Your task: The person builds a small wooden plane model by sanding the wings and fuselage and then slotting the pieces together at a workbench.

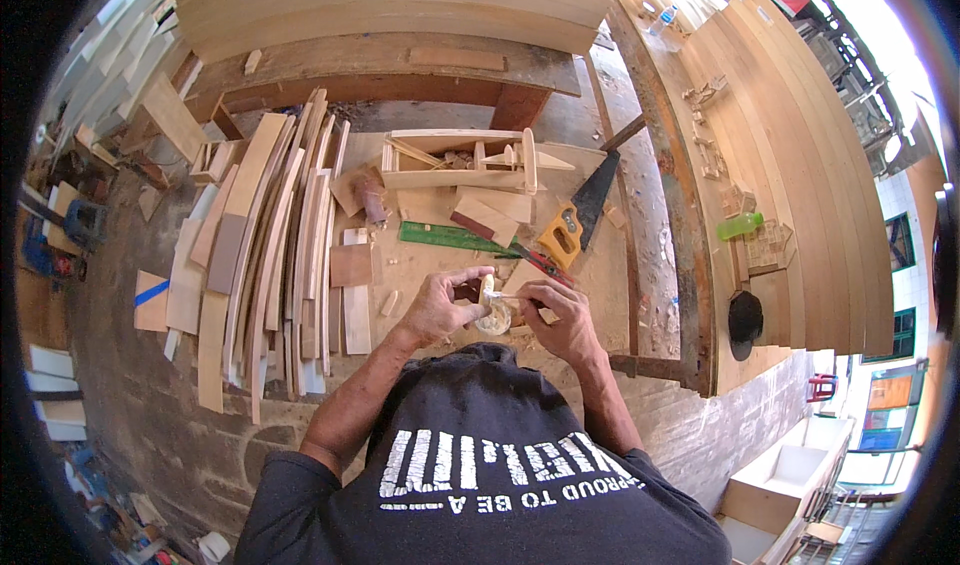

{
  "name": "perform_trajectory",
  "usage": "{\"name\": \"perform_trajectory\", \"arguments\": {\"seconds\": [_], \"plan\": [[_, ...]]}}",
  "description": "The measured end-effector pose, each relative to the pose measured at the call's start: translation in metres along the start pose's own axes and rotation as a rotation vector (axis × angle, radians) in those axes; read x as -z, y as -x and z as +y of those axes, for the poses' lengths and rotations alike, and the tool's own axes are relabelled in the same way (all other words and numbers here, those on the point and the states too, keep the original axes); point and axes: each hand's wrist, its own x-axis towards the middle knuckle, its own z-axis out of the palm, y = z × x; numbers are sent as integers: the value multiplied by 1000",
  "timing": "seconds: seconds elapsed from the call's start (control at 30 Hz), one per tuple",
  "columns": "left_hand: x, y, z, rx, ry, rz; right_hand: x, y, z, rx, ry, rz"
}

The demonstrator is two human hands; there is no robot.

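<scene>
Close in front of my chest, my left hand (435, 307) pinches a small pale wooden piece (487, 286) between thumb and fingers. My right hand (565, 323) grips a thin stick (507, 296), its whitish tip touching or nearly touching that piece. Just below them is a round cream-coloured thing (495, 321), perhaps a small pot; its contents are unclear. Beyond my hands a green straight strip (445, 235) lies across the bench, beside a red-and-black tool (544, 264). A handsaw (562, 233) with a yellow handle and dark blade rests to the right.
A wooden tray (450, 178) with compartments and scraps sits at the bench's far side. Long boards (270, 235) are piled on the left. To the right, a bench (690, 265) carries wide planks, a green bottle (740, 226) and a dark cap (745, 323).
</scene>
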Motion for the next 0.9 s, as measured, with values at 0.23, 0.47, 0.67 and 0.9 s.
{"name": "perform_trajectory", "arguments": {"seconds": [0.23,0.47,0.67,0.9], "plan": [[-1,-2,2,2,-71,-7,4,-10,0,-50,-7,-37],[10,2,-8,27,-99,3,6,-1,-2,-157,-7,-29],[28,9,-11,-14,-190,5,-24,22,11,-295,111,-114],[35,3,-9,-10,-289,29,-81,62,54,-373,372,-241]]}}
